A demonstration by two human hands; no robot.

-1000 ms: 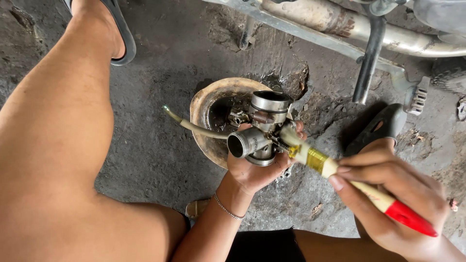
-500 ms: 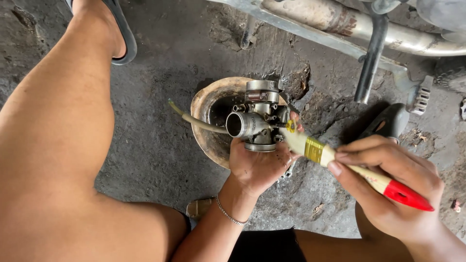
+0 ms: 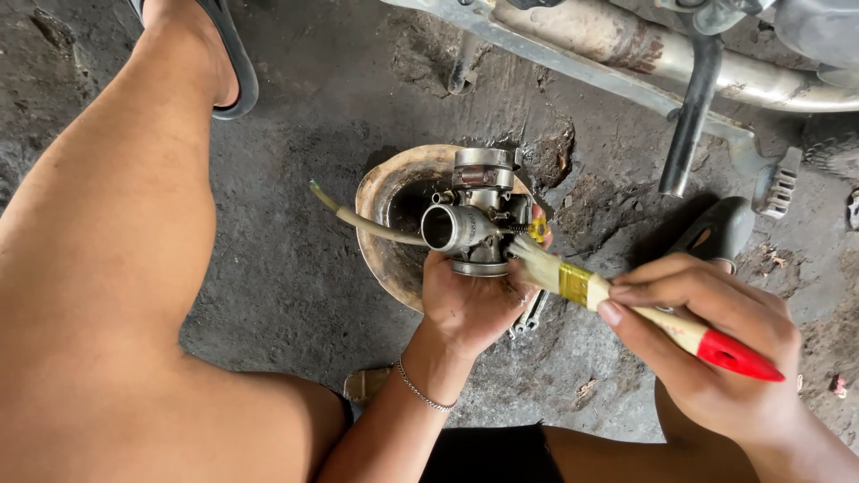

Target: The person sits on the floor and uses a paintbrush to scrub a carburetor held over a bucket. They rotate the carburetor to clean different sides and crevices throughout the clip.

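My left hand (image 3: 470, 300) grips a metal carburetor (image 3: 474, 219) from below and holds it over a round, dirty bowl (image 3: 385, 206) on the ground. A pale rubber hose (image 3: 358, 217) trails off the carburetor to the left. My right hand (image 3: 716, 344) holds a paintbrush (image 3: 626, 309) with a wooden handle, a brass band and a red end. The bristles touch the carburetor's right side.
I am squatting on a grimy concrete floor; my bare left leg (image 3: 116, 268) fills the left side, its foot in a sandal (image 3: 228, 63). A motorcycle's exhaust pipe (image 3: 644, 49), stand (image 3: 689, 116) and foot peg (image 3: 778, 183) lie at the top right. A wrench (image 3: 528, 315) lies under my left hand.
My left hand has turned the carburetor so its round opening faces more to the left. My right hand keeps stroking the brush along its right side.
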